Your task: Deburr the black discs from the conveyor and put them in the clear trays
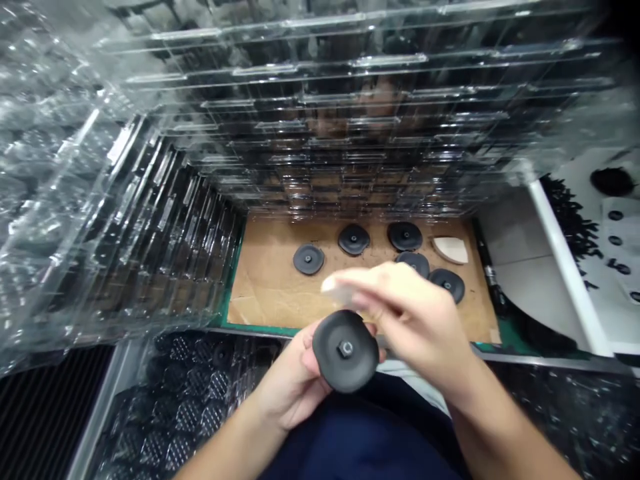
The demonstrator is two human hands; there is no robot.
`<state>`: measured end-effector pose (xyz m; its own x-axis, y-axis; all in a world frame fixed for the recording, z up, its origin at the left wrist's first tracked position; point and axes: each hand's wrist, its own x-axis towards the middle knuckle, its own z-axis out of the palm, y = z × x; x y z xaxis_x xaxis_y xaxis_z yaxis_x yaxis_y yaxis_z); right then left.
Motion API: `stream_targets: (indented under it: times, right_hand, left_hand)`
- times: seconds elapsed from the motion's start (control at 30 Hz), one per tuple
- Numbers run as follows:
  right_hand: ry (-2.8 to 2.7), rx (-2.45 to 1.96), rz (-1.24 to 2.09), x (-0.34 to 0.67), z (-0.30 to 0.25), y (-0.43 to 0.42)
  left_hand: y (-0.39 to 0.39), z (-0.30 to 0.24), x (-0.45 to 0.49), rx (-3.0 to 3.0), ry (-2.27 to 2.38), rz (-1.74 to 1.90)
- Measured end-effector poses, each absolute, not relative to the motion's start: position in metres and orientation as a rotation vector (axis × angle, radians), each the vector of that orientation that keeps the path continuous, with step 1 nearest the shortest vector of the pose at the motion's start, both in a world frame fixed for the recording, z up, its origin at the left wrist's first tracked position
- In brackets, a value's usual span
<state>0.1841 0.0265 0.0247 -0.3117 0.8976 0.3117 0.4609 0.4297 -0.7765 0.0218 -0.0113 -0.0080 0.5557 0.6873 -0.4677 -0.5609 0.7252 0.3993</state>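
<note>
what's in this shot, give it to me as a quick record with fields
left hand: holds a round black disc with a metal hex nut at its centre
right hand: pinches a small white pad just above the disc
work surface: brown cardboard sheet
on the cardboard: five more black discs, a pale wedge-shaped piece
beyond and left of the cardboard: stacked clear plastic trays
</note>
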Motion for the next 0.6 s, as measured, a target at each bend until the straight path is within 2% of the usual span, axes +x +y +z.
stream_targets:
  times: [0.1,0.2,0.27,0.33,0.43,0.53,0.6]
  right_hand:
    - [-1.764,-1.500,0.800,0.192,-0.021,0.023]
    - [-1.822,-1.494,0.896,0.192,-0.063,0.004]
    - [-1.822,-1.490,0.918,0.191,-0.072,-0.007]
    - [-1.774,-1.533,0.907,0.190,-0.060,-0.011]
    - [-1.644,-1.580,0.767,0.184,-0.012,-0.007]
    - [-1.747,-1.327,0.568,0.167,0.033,-0.008]
    - [-1.894,-1.145,0.581,0.156,0.047,-0.010]
  left_hand:
    - [-0.015,-0.006,0.016,0.094,0.567,0.801]
    - [-0.017,-0.005,0.011,0.065,0.534,0.832]
    - [-0.017,-0.004,0.009,0.049,0.555,0.840]
    - [-0.017,-0.004,0.010,0.031,0.580,0.839]
    - [-0.018,-0.006,0.013,0.036,0.606,0.841]
    - [-0.016,-0.009,0.013,0.111,0.638,0.880]
    - [-0.014,-0.009,0.011,0.188,0.669,0.910]
